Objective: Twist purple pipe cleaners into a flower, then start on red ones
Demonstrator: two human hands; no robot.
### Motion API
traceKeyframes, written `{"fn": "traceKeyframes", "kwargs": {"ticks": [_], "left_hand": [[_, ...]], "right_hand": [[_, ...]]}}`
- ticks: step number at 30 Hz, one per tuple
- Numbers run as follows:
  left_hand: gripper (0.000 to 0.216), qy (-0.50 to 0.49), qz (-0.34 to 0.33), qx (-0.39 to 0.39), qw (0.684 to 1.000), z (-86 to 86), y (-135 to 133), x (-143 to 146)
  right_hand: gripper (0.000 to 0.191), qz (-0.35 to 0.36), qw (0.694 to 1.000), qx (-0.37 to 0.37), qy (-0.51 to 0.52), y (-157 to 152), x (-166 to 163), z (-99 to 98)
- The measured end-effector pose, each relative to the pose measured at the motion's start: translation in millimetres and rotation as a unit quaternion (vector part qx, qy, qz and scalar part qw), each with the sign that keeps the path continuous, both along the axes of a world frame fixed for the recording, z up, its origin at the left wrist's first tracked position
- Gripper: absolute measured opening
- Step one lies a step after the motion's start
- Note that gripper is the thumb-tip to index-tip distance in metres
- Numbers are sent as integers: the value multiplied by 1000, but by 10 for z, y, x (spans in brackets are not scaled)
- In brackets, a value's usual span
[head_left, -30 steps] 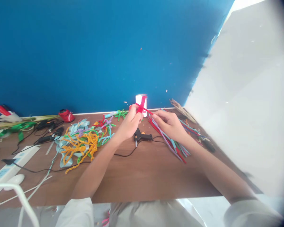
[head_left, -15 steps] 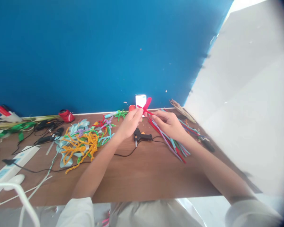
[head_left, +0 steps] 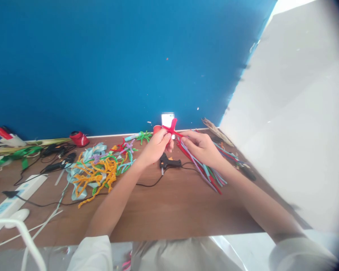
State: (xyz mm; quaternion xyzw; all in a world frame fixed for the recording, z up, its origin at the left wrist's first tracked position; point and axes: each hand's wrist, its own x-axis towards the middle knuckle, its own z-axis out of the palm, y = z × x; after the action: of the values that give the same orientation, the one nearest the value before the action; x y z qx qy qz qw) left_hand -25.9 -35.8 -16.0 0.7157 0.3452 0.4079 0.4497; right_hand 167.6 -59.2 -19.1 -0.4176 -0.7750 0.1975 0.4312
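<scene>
Red pipe cleaners (head_left: 173,126), crossed over each other, are held up between my two hands. My left hand (head_left: 159,145) pinches them near the crossing, fingers closed. With thumb and fingertips, my right hand (head_left: 199,145) grips the end that points right. Behind the crossing stands a lit phone (head_left: 167,119), partly covered by the red piece. A black glue gun (head_left: 170,162) lies on the table below my hands. Under my right hand lies a bundle of loose pipe cleaners (head_left: 205,171) in red, purple, blue and green.
Orange twisted pipe cleaners (head_left: 97,173) lie tangled with light blue ribbon (head_left: 76,192) on the left. Beyond them are a white power strip (head_left: 31,190), black cords and green ribbon (head_left: 25,152). A red cup (head_left: 157,129) stands near the blue wall (head_left: 115,67). Dry husks (head_left: 217,131) lie back right.
The upright red loop has turned from leaning right to nearly vertical, and the crossing shows more clearly. My left fingers have shifted slightly; my right hand stays almost in place.
</scene>
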Motion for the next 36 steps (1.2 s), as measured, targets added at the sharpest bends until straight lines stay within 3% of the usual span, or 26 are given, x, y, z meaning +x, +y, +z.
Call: {"fn": "traceKeyframes", "kwargs": {"ticks": [7, 14, 22, 25, 30, 36], "left_hand": [[24, -21, -18, -13, 1000, 25, -44, 11], [50, -29, -3, 15, 999, 36, -62, -16], [63, -20, 13, 27, 999, 106, -121, -43], [61, 22, -26, 35, 999, 138, -142, -83], [52, 153, -149, 40, 976, 108, -133, -139], [47, 171, -147, 60, 972, 121, -119, -137]], "right_hand": [[34, -1, 1000, 4, -3, -12, -7, 12], [33, -4, 1000, 16, -5, -2, -1, -4], [30, 10, 1000, 14, -25, -31, 13, 31], [29, 33, 999, 10, -22, -37, 32, 43], [23, 88, 996, -19, 6, -27, 59, 48], [17, 83, 997, -10, 7, -24, 80, 82]]}}
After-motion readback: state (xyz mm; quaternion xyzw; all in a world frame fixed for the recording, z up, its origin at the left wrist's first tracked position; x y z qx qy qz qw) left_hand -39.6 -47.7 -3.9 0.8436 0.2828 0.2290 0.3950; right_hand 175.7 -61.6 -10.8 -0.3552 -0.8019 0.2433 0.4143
